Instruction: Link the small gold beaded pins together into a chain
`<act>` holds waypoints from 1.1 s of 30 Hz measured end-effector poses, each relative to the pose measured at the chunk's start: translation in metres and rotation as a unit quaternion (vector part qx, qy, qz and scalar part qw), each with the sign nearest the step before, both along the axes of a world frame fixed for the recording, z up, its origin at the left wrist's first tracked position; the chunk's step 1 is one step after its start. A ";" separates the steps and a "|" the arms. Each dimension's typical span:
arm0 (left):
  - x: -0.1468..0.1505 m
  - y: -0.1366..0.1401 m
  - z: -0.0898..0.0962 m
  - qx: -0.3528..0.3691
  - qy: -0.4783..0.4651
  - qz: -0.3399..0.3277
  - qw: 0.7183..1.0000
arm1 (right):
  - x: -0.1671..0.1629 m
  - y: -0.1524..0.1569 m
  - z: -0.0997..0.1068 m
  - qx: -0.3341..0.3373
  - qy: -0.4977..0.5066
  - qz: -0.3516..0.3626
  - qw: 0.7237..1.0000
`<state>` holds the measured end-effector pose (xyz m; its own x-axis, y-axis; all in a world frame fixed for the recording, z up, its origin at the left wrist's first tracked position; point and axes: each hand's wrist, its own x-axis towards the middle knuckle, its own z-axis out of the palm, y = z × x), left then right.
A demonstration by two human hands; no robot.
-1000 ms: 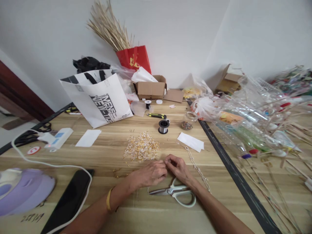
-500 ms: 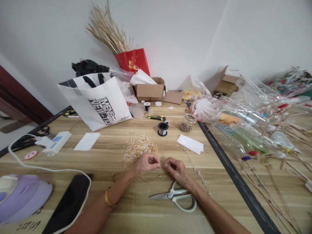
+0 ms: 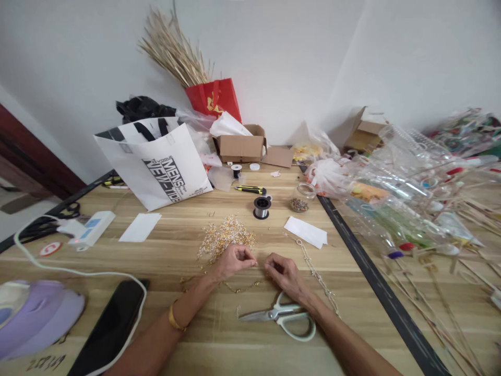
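Thumb and fingers of my left hand (image 3: 237, 260) are pinched together at the near edge of a heap of gold and clear beads (image 3: 227, 235); what they hold is too small to make out. Just to the right, my right hand (image 3: 282, 269) is closed in a pinch. A thin gold beaded strand (image 3: 238, 290) lies below my left hand, and its right end runs up towards my right fingertips. Scissors with pale green handles (image 3: 279, 316) lie partly open below my right hand. A silvery beaded chain (image 3: 316, 274) stretches along the table right of that hand.
Behind the beads stand a wire spool (image 3: 261, 207), a yellow-black utility knife (image 3: 250, 189) and a glass jar of beads (image 3: 301, 198). White paper pieces (image 3: 140, 227) lie either side. Plastic bottles (image 3: 376, 224) crowd the right; a phone (image 3: 113, 324) and white cable lie left.
Both hands stay almost in place, still pinched. My left fingertips have shifted very slightly up and left. The things on the table have not moved.
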<state>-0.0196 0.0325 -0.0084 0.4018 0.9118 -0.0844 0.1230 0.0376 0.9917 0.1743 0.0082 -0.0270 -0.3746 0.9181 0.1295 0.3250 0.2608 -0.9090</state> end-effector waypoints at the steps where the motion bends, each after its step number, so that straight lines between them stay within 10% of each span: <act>1: 0.000 0.000 0.000 -0.001 -0.001 0.001 1.000 | 0.000 0.000 0.000 0.003 -0.002 -0.001 1.000; 33: 0.014 -0.010 0.002 0.168 0.093 0.067 0.979 | -0.001 -0.002 0.003 0.034 -0.011 0.019 0.999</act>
